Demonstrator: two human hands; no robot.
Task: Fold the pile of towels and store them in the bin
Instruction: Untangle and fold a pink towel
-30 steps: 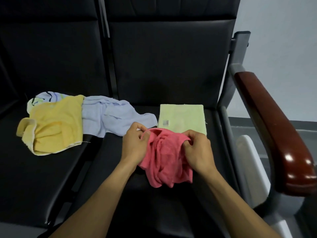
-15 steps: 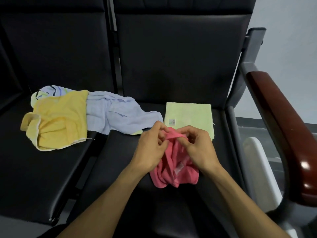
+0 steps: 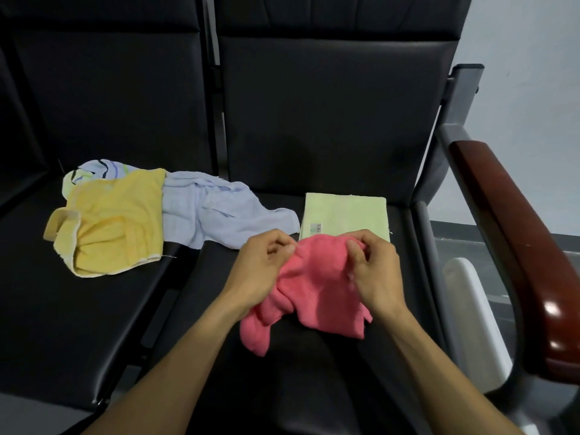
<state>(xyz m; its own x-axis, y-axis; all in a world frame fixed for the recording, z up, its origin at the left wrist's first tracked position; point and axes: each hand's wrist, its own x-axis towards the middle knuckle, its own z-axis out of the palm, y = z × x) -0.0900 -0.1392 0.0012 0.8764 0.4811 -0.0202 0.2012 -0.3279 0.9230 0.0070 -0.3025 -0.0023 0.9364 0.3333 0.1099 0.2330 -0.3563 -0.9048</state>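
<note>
left hand (image 3: pixel 266 265) and right hand (image 3: pixel 373 271) each pinch the top edge of the pink towel (image 3: pixel 317 287), bunched over the seat (image 3: pixel 405 277), likely hunting corners to spread it. green towel (image 3: pixel 345 215) lies folded behind; bin unseen.

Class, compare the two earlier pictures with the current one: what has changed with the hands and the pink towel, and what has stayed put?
Both hands, left hand and right hand, kept their grip on the pink towel. They drew together, then parted again, spreading its top edge. The green folded towel, yellow towel and pale blue towel stayed put.
</note>
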